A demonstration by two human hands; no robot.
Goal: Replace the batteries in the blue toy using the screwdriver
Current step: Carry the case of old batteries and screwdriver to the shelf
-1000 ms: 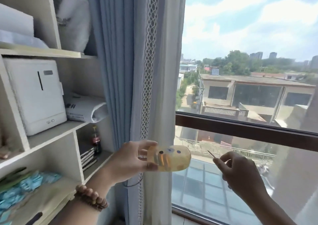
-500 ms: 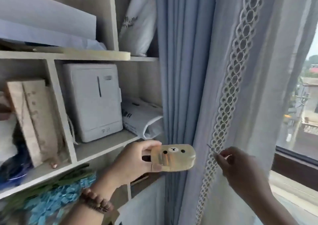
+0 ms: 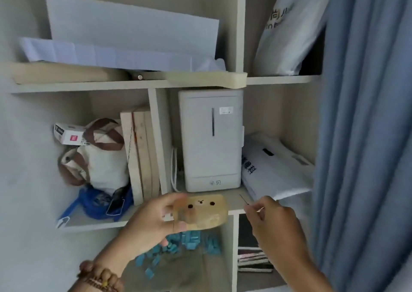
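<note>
Yellowish toy (image 3: 201,211) pinched in left hand (image 3: 151,222) fingers; right hand (image 3: 270,222) fingers grip screwdriver (image 3: 245,200).

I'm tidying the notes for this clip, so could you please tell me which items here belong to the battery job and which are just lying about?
In use:
- toy, in left hand
- screwdriver, in right hand

Lying about:
- white appliance
- canvas bag
- blue curtain
- wooden boards

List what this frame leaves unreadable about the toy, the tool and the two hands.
Head view only:
- Toy: its back is turned away and the left hand covers one end, so no battery cover or screw shows; it looks amber here.
- Screwdriver: thin and blurred, tip type unreadable; handle hidden in the right hand.
- Batteries: none visible.
- Both forearms: cut off by the bottom edge.
</note>
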